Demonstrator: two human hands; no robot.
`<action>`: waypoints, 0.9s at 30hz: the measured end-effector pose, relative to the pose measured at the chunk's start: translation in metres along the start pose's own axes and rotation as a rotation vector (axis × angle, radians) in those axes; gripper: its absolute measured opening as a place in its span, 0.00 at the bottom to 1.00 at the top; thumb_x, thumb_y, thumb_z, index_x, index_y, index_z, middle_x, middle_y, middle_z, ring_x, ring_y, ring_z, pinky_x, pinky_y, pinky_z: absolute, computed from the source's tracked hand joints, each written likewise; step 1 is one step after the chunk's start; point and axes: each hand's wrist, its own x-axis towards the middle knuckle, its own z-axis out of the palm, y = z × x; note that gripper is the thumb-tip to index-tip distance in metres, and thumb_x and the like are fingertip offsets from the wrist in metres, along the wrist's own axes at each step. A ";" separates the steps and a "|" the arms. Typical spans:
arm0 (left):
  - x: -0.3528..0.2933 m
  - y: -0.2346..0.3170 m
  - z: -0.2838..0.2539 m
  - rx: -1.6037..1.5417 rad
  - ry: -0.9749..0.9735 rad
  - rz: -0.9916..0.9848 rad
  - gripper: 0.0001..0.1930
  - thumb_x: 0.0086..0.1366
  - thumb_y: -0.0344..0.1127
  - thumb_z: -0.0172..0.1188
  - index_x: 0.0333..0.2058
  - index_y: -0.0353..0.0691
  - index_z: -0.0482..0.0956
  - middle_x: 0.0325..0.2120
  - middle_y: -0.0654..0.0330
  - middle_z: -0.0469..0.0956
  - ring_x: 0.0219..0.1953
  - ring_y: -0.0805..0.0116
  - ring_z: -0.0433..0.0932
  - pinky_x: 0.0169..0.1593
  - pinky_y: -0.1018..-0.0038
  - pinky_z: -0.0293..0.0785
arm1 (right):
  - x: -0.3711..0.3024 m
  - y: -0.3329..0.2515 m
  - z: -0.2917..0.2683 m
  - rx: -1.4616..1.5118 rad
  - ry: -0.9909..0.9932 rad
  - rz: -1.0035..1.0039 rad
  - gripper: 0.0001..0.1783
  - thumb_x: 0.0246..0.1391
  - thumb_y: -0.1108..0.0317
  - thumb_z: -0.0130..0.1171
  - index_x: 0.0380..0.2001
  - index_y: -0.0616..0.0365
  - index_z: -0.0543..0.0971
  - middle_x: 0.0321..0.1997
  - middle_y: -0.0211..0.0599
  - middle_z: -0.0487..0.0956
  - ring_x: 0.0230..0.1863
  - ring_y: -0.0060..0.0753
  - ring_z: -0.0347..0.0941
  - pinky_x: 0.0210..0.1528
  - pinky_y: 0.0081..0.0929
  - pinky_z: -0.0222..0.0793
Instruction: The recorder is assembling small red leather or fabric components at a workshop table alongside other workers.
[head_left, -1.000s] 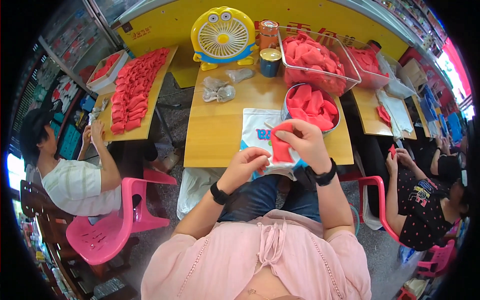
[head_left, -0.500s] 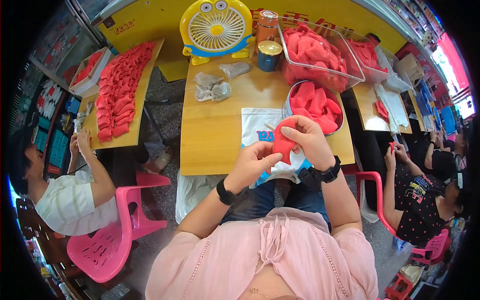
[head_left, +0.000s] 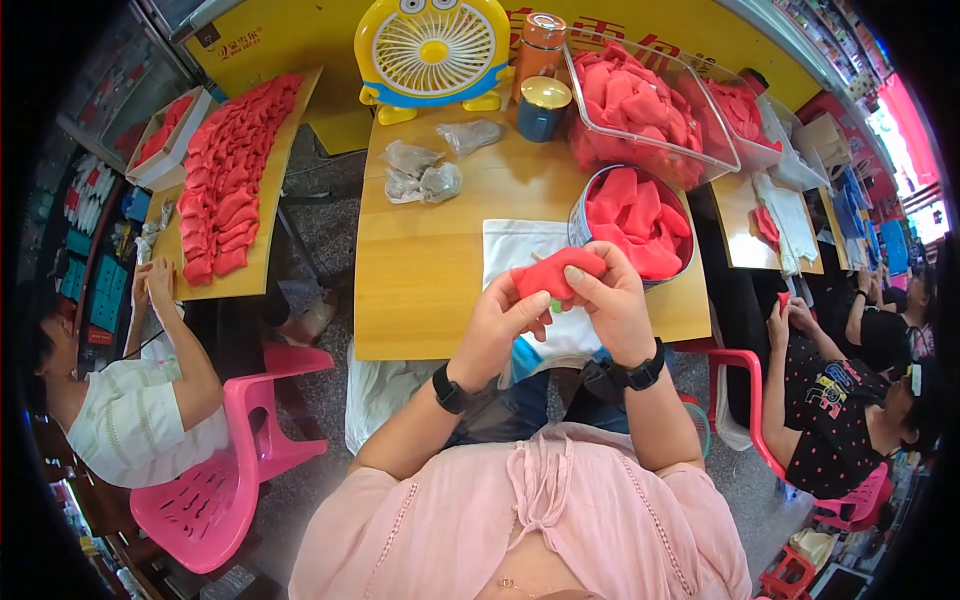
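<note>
Between my two hands a small, puffy red cloth piece [head_left: 558, 276] lies nearly crosswise. My left hand [head_left: 508, 316] pinches its left end, while the fingers of my right hand [head_left: 614, 303] close on the right end. A thin pale stick [head_left: 537, 264] shows at the piece's upper edge; which hand has hold of it is hidden. Below lies a white cloth [head_left: 520, 238] with blue parts, hanging over the table's near edge. Just right of my right hand stands a round tin [head_left: 688, 262] filled with similar red pieces [head_left: 636, 215].
On the wooden table [head_left: 420, 290] are crumpled clear plastic bags [head_left: 422, 172], a yellow fan [head_left: 433, 50], a blue mug [head_left: 544, 108], an orange flask [head_left: 541, 48] and a clear bin [head_left: 728, 160] of red pieces. People sit at tables on both sides, near pink chairs [head_left: 215, 500].
The red piece has turned from upright to nearly crosswise. My right hand has come lower, and both hands now grip opposite ends.
</note>
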 end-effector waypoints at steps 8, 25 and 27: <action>-0.004 0.008 -0.009 0.242 -0.017 0.140 0.13 0.70 0.34 0.58 0.49 0.32 0.73 0.34 0.59 0.79 0.31 0.73 0.78 0.34 0.76 0.77 | -0.020 0.017 -0.003 -0.014 -0.043 0.075 0.18 0.60 0.77 0.60 0.50 0.58 0.67 0.47 0.40 0.79 0.41 0.32 0.81 0.41 0.27 0.79; -0.012 -0.004 -0.004 0.631 0.032 0.205 0.08 0.64 0.30 0.61 0.40 0.35 0.76 0.29 0.65 0.77 0.29 0.78 0.74 0.32 0.80 0.71 | -0.030 0.025 0.004 -0.371 -0.030 -0.094 0.11 0.61 0.70 0.62 0.44 0.63 0.76 0.42 0.30 0.78 0.40 0.19 0.75 0.44 0.18 0.71; -0.014 -0.009 -0.003 0.729 0.014 0.266 0.07 0.63 0.29 0.61 0.39 0.35 0.77 0.29 0.66 0.76 0.30 0.78 0.74 0.33 0.80 0.71 | -0.028 0.025 -0.001 -0.424 -0.041 -0.108 0.09 0.62 0.68 0.62 0.41 0.62 0.78 0.39 0.28 0.78 0.38 0.17 0.74 0.41 0.16 0.69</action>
